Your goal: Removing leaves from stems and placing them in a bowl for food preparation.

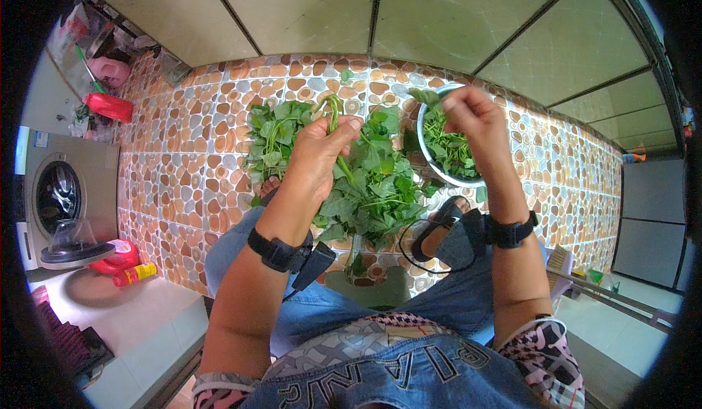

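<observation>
My left hand (324, 143) is closed around several green stems (334, 107) of a leafy vegetable, held above the floor between my feet. Below it lies a large heap of leafy greens (378, 195), with another pile of leaves (277, 134) to its left. My right hand (476, 114) is raised over the rim of a round basin (426, 154), its thumb and fingers pinched at a green leaf (425, 97). Stems and leaves fill much of the basin. Part of its far rim is hidden behind my right hand.
A washing machine (57, 195) stands at the left, with red bottles (134, 273) near it. A red container (108, 107) lies at the upper left. Glazed panels (307, 14) border the patterned tile floor (164, 184). My sandalled foot (444, 225) is close to the basin.
</observation>
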### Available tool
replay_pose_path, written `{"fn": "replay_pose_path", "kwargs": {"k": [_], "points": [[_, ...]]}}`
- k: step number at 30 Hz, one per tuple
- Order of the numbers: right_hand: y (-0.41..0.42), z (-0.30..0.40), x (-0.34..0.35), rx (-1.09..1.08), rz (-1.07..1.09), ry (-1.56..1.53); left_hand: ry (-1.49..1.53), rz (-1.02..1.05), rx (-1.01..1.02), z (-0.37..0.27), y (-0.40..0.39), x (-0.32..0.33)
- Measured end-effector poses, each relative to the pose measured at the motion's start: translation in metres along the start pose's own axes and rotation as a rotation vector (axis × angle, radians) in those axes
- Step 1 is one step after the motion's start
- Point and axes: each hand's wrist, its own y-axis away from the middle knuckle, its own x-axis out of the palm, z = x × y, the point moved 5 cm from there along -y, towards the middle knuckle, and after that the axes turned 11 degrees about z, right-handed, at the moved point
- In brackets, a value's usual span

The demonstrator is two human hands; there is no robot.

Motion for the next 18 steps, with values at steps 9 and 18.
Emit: {"fn": "replay_pose_path", "kwargs": {"k": [9,18], "points": [[0.016,-0.021,0.075,0.111,0.425,0.321,0.172,0.087,-0.117,0.018,0.001,0.012],[0.004,-0.001,-0.032,0.058,0.136,1.112,0.253,0.121,-0.099,0.007,-0.002,0.006]]}}
